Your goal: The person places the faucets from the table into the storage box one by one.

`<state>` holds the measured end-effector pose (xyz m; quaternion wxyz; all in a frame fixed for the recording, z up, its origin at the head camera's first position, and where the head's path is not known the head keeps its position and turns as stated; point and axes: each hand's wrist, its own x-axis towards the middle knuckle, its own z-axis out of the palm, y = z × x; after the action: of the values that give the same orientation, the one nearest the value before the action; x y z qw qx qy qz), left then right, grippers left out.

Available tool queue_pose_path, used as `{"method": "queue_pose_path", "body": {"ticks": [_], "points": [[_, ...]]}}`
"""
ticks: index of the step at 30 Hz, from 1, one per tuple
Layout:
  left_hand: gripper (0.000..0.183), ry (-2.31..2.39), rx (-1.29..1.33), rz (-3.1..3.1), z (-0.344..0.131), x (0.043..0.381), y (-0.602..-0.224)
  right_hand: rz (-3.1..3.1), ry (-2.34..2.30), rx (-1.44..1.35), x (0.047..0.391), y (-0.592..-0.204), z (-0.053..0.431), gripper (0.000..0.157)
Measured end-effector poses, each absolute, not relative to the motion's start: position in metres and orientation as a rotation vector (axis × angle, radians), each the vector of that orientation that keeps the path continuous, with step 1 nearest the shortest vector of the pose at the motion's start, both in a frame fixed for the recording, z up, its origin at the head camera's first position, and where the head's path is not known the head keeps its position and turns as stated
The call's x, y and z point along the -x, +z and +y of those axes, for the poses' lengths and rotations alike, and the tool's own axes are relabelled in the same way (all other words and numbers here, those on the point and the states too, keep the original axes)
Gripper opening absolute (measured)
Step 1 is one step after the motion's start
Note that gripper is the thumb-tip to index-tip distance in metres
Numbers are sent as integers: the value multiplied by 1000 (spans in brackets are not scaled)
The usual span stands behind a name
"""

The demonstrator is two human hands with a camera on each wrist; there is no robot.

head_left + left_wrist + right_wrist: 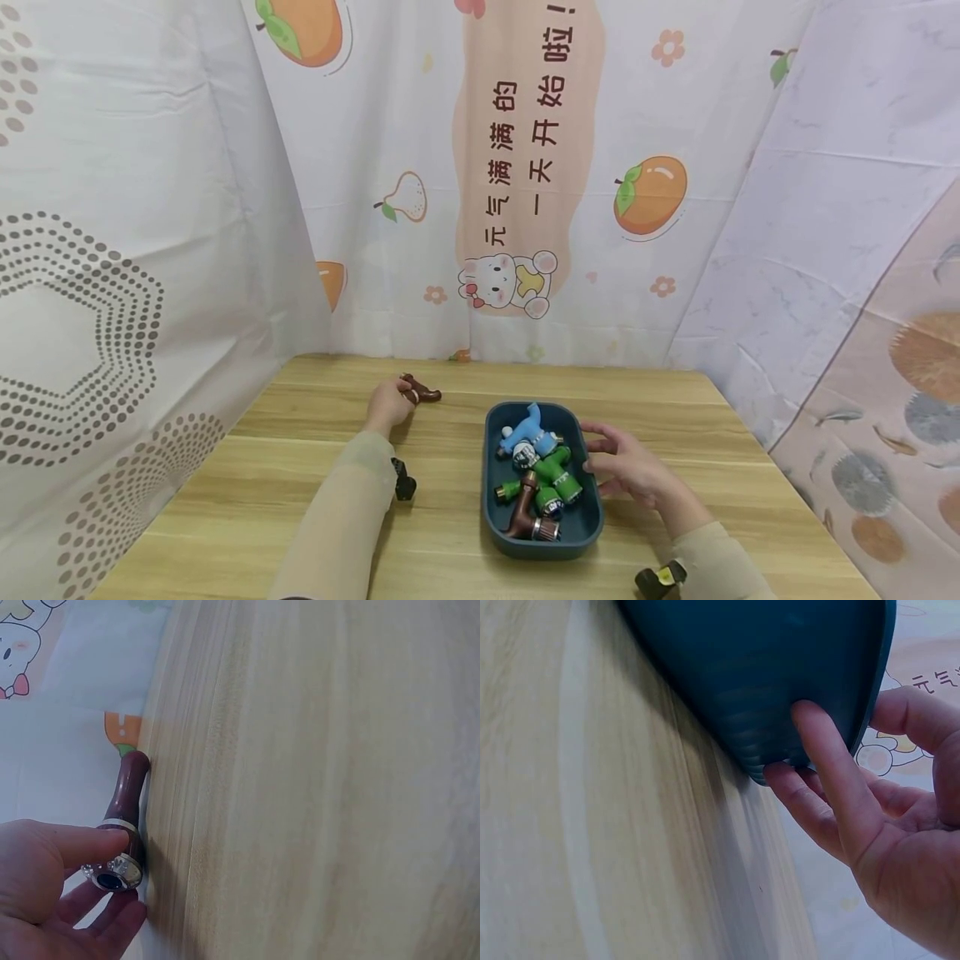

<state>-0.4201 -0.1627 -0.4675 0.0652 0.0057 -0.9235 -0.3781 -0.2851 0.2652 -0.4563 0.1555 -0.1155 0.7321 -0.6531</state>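
Note:
My left hand point(390, 403) is at the far left of the table, thumb and fingers around a brown curved handle-like piece point(424, 391). In the left wrist view, the thumb lies over the glossy brown piece point(129, 784) near its silver band, and the other fingers are below its ornate silver end. My right hand point(633, 467) rests spread fingers against the outside of a dark blue tray point(495, 546). The right wrist view shows its fingertips on the tray's outer wall point(742, 682).
Inside the tray lie a light blue figure-shaped piece point(529, 427), several green pieces point(558, 477) with metal ends and a brown L-shaped piece point(521, 515) with a ribbed silver end. A printed curtain point(390, 275) hangs behind the wooden table point(442, 567).

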Motion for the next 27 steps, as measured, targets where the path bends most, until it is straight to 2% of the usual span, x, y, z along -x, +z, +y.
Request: {"method": "queue_pose_path", "body": {"ticks": [27], "points": [[33,-1274,-43,-2721,-156,415,-456,2085,-1878,326,284,-454,264,76]]}}
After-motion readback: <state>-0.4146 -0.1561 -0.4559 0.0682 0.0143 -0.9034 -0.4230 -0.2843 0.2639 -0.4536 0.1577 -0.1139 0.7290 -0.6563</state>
